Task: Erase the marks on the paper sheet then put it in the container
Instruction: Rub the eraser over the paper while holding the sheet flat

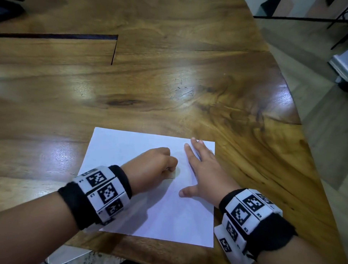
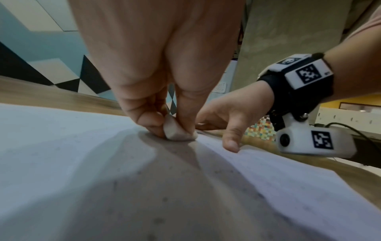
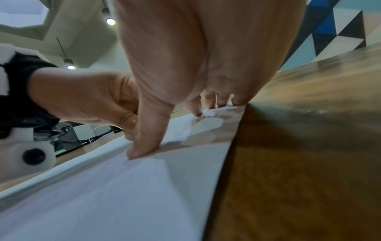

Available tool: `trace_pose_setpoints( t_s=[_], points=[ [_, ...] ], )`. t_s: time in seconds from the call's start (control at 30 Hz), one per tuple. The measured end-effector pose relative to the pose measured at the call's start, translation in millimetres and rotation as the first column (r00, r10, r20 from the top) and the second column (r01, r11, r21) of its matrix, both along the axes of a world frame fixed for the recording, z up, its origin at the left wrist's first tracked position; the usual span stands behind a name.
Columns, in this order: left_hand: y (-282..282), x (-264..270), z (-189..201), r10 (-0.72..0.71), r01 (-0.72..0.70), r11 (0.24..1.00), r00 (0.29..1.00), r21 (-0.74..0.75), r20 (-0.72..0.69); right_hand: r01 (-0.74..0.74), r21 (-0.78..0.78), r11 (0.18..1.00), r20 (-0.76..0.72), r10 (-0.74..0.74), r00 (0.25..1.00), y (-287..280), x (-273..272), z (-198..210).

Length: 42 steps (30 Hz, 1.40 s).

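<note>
The table [image 1: 171, 81] is taking up most of the head view, and the sheet [image 1: 128, 149] is lying flat on it at about 6 o'clock, near the front edge, its long axis running roughly 12 to 6. No container is showing in any view, so I cannot tell where it is standing.

The right hand [image 1: 201, 173] is lying on the sheet's 3 o'clock side, fingers straight and spread, thumb out toward 9, gripping nothing; it looks to be pinning the paper. The left hand [image 1: 151, 166] is sitting near the sheet's middle, curled into a fist, and the left wrist view is showing thumb and fingers pinching a small white eraser [image 2: 178, 130] whose lower face is touching the paper.

The eraser is lying just off the right thumb at about 9 o'clock, so the left hand is the one nearer the work. Any marks are too faint to make out here. Judging by this, the erasing step is in hand, and strokes running along the sheet's long axis, toward 12 and away from the pinning palm, would be keeping the paper from buckling
</note>
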<state>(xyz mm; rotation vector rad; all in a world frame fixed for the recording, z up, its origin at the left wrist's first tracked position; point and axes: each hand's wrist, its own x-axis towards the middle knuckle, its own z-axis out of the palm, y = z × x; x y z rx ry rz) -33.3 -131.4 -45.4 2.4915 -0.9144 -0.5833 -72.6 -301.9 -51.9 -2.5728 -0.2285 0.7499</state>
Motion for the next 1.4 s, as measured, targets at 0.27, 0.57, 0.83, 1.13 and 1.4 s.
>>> trace_pose_setpoints(
  t_s=[0.27,0.57,0.83,1.13,1.4],
  points=[
    [-6,12,8,0.068,-0.063,0.996,0.994,0.065,-0.088,-0.009,-0.098,0.995,0.016,0.011,1.000,-10,0,5],
    [-31,37,0,0.237,-0.229,0.967,0.970,-0.111,0.061,-0.023,-0.273,0.962,0.061,0.041,0.997,-3,-3,5],
    [-23,34,6,-0.053,0.053,0.999,0.999,-0.003,-0.010,-0.018,-0.267,0.963,0.067,0.037,0.997,-3,-3,4],
    [-11,11,0,-0.201,0.201,0.980,0.979,0.005,-0.040,-0.019,-0.286,0.958,0.072,0.041,0.997,-3,-4,4],
    [-32,38,0,0.052,-0.042,0.995,0.992,-0.088,0.116,-0.025,-0.320,0.947,0.069,0.049,0.996,-5,-6,5]
  ],
)
